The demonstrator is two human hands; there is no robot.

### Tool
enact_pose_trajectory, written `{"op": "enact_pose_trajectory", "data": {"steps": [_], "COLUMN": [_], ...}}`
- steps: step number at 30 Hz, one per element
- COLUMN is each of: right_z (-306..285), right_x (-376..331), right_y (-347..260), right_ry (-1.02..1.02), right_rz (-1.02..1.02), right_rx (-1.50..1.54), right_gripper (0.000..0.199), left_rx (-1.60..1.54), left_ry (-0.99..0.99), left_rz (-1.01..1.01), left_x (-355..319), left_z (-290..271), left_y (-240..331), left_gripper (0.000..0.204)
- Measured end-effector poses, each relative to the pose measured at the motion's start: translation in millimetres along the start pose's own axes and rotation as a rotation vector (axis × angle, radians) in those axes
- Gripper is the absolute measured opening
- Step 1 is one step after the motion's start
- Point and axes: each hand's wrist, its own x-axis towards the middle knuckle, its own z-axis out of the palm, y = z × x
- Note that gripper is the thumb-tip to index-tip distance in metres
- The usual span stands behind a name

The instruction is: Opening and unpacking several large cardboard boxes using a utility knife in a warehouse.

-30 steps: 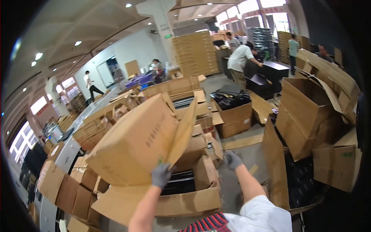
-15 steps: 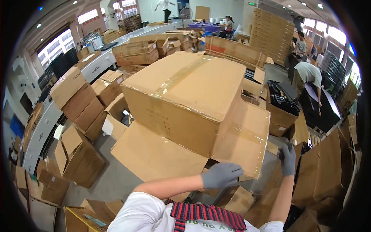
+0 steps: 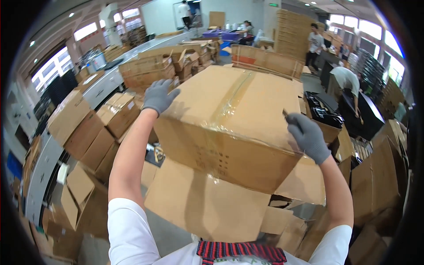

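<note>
A large brown cardboard box (image 3: 190,137), closed with clear tape (image 3: 232,104) along its top seam, stands in front of me. Its lower flaps (image 3: 207,198) spread outward beneath it. My left hand (image 3: 160,96), in a grey glove, is at the box's far left top edge with thumb and fingers apart; whether it touches the cardboard I cannot tell. Over the right top edge is my right hand (image 3: 307,136), also gloved, its fingers closed round a small dark blade-like tool (image 3: 285,113). Only the tool's tip shows past the fingers.
Stacked cartons (image 3: 84,132) rise at the left beside a long white conveyor (image 3: 104,90). An open carton of black items (image 3: 324,110) stands at the right, near a person bending over a black table (image 3: 366,119). Large cardboard pieces (image 3: 371,181) lean at the near right.
Both hands have moved forward and up to the box top, the left one swinging far to the left. A tool tip now shows in my right hand. The view has shifted.
</note>
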Motion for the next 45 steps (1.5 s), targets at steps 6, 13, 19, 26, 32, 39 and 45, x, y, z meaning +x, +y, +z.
{"op": "enact_pose_trajectory", "data": {"steps": [6, 13, 19, 26, 32, 39, 45], "right_z": [34, 52, 66, 131, 150, 159, 163], "right_x": [-52, -107, 63, 195, 240, 266, 260], "right_y": [-30, -37, -29, 59, 68, 68, 59], "right_ry": [-0.387, -0.407, 0.204, 0.396, 0.541, 0.432, 0.188], "right_rz": [0.537, 0.771, 0.567, 0.443, 0.296, 0.289, 0.431], "right_rx": [0.131, 0.259, 0.418, -0.112, -0.152, -0.394, -0.611], "right_gripper": [0.025, 0.023, 0.032, 0.030, 0.023, 0.017, 0.019], "left_rx": [-0.415, -0.769, -0.747, -0.730, -0.654, -0.670, -0.728], "left_ry": [-0.646, -0.266, -0.127, -0.122, -0.117, -0.114, -0.119], "left_rz": [-0.513, -0.549, -0.616, -0.685, -0.741, -0.759, -0.709], "left_x": [-9, -181, -204, -215, -221, -223, -220], "left_z": [75, 68, 71, 84, 78, 83, 78], "left_y": [-102, -30, -30, -23, -19, -25, -23], "left_gripper": [0.072, 0.060, 0.059, 0.063, 0.069, 0.070, 0.065]}}
